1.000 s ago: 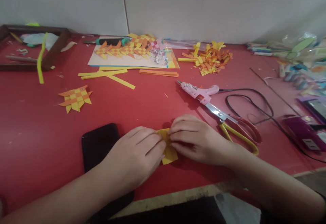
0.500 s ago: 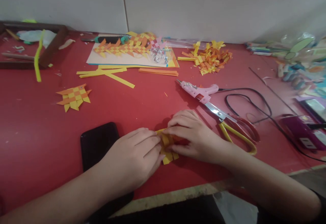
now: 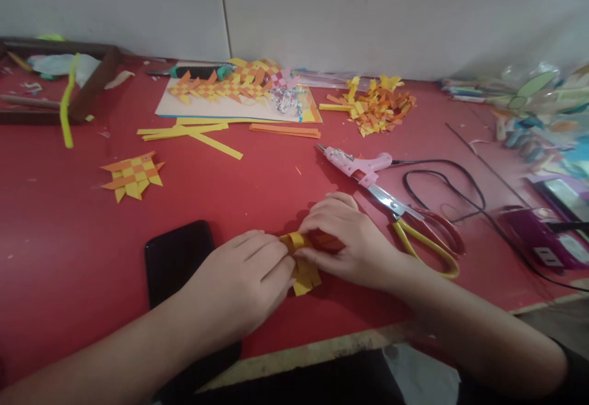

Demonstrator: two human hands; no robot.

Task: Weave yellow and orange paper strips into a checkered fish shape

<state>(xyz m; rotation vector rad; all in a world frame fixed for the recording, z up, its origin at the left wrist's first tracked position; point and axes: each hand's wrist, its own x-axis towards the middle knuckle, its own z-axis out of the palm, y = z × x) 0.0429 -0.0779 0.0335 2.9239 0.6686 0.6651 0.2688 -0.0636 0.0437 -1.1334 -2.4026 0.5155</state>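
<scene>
Near the table's front edge, yellow and orange paper strips (image 3: 305, 277) are woven together between my two hands. My left hand (image 3: 251, 279) is closed on their left side, fingertips pressed on the paper. From the right, my right hand (image 3: 347, 239) pinches the upper part, where a yellow strip curls up in a loop. My fingers cover much of the weave. A finished woven paper fish (image 3: 135, 175) in orange and yellow lies at the left. Beneath my left wrist is a black phone (image 3: 179, 258), partly covered.
A pink glue gun (image 3: 356, 164) rests against scissors (image 3: 414, 224) right of my hands, its cord trailing right. Yellow strips (image 3: 184, 131), orange strips (image 3: 285, 131), a paper-scrap pile (image 3: 380, 107) and a pad (image 3: 202, 107) with woven fish lie behind. A brown tray (image 3: 99, 80) stands back left.
My right hand's fingers have shifted, with the thumb now pressing higher on the paper, and more of the yellow loop shows between my hands. The left hand has barely moved.
</scene>
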